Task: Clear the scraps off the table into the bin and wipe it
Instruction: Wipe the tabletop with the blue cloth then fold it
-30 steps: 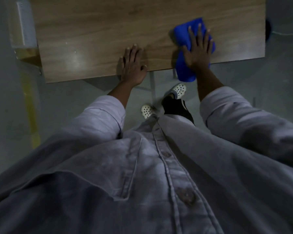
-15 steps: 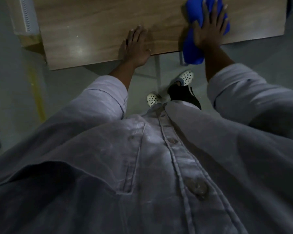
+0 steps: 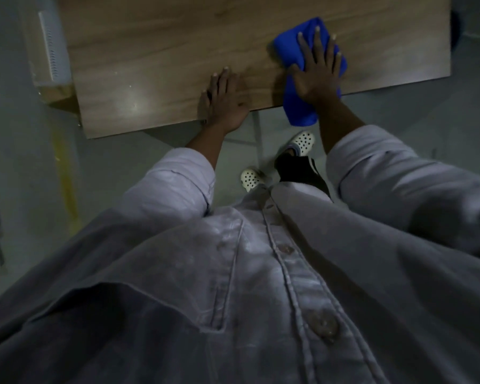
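At table (image 3: 178, 51) near edge | left hand (image 3: 226, 102) flat | right hand (image 3: 317, 76) flat on overhanging cloth (image 3: 299, 112)

Right hand (image 3: 317, 76) presses a blue cloth (image 3: 294, 51) flat on the table (image 3: 150, 51); left hand (image 3: 225, 102) rests beside.

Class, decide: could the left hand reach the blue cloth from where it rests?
Probably yes: the left hand lies flat on the wooden table beside the blue cloth, bare tabletop between; only the right hand presses on the cloth.
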Demonstrator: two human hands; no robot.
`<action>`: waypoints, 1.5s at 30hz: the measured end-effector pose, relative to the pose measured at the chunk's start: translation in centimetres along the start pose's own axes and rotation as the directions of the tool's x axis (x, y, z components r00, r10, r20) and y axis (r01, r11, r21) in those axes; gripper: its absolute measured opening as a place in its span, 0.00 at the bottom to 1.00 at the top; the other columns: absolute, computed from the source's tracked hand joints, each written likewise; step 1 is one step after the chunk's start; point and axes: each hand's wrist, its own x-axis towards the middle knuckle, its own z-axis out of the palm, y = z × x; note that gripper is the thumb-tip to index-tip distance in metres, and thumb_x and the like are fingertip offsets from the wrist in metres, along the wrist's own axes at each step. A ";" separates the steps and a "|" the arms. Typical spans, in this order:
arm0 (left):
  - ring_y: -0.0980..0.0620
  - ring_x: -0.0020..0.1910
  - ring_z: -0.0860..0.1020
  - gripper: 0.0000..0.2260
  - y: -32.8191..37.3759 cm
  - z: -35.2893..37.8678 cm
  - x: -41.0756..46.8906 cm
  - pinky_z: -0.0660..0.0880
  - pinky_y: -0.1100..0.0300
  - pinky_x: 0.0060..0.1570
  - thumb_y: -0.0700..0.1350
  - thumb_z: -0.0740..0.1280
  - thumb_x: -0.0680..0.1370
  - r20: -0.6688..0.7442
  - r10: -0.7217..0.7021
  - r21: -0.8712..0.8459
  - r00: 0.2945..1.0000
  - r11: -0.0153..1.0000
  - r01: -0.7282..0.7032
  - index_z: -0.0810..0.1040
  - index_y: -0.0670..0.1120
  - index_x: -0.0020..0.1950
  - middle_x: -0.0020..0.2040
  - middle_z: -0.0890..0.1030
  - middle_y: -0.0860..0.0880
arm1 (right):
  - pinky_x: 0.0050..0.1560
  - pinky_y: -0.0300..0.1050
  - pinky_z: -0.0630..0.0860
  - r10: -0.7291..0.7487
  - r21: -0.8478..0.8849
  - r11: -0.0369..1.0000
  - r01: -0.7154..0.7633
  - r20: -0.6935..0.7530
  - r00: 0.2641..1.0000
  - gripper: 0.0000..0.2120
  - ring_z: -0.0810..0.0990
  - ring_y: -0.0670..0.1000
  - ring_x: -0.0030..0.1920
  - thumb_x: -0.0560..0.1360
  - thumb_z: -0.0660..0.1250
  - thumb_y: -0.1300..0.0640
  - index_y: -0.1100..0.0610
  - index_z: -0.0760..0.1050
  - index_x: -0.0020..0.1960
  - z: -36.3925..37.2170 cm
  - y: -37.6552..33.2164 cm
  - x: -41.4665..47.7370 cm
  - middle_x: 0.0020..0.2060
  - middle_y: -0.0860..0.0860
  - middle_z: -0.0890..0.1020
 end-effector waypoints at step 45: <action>0.47 0.81 0.56 0.25 1.1 2.0 9.1 0.53 0.39 0.77 0.54 0.55 0.82 -0.540 0.111 0.112 0.835 0.992 -0.059 0.65 0.48 0.78 0.81 0.62 0.48 | 0.80 0.62 0.50 -0.216 -0.141 0.972 0.185 -0.248 0.944 0.34 0.49 0.57 0.82 0.77 0.55 0.38 0.44 0.55 0.82 2.8 1.3 5.0 0.82 0.47 0.54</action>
